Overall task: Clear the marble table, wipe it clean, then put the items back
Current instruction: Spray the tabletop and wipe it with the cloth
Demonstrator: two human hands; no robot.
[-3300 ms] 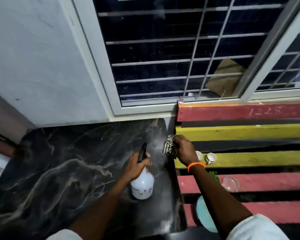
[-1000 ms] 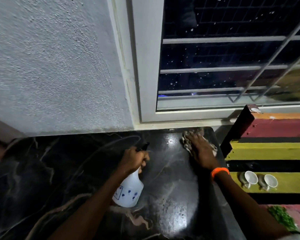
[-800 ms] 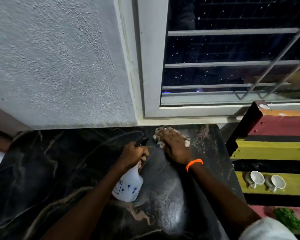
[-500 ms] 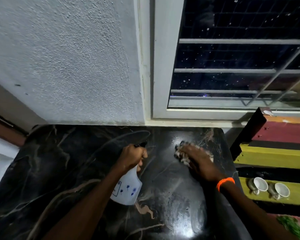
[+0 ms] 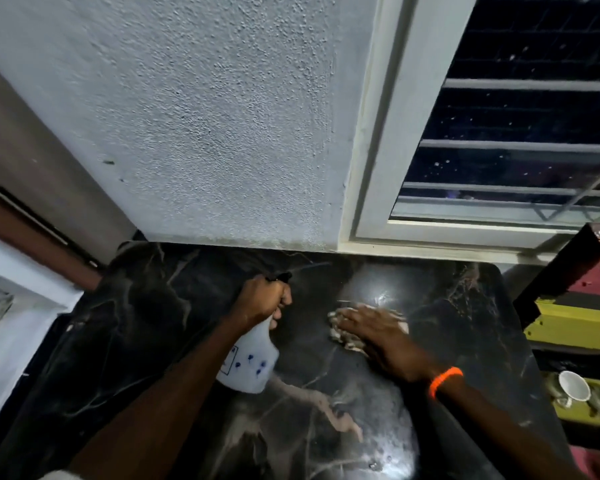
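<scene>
The black marble table (image 5: 136, 334) with pale veins fills the lower view and looks wet and shiny near its right half. My left hand (image 5: 262, 299) grips the neck and black trigger of a white spray bottle (image 5: 250, 365) with small blue marks, held just above the table's middle. My right hand (image 5: 378, 336), with an orange band at the wrist, lies flat on a crumpled cloth (image 5: 343, 336) and presses it onto the marble right of the bottle. Most of the cloth is hidden under the palm.
A textured white wall (image 5: 205, 116) and a white window frame (image 5: 388, 133) with bars stand behind the table. A striped red, yellow and black bench (image 5: 575, 327) adjoins the table's right edge, with two white cups (image 5: 574, 389) lying on it.
My right hand has slid the cloth back and forth over the table's far right part and now sits nearer the middle. The left hand keeps holding the bottle in about the same spot.
</scene>
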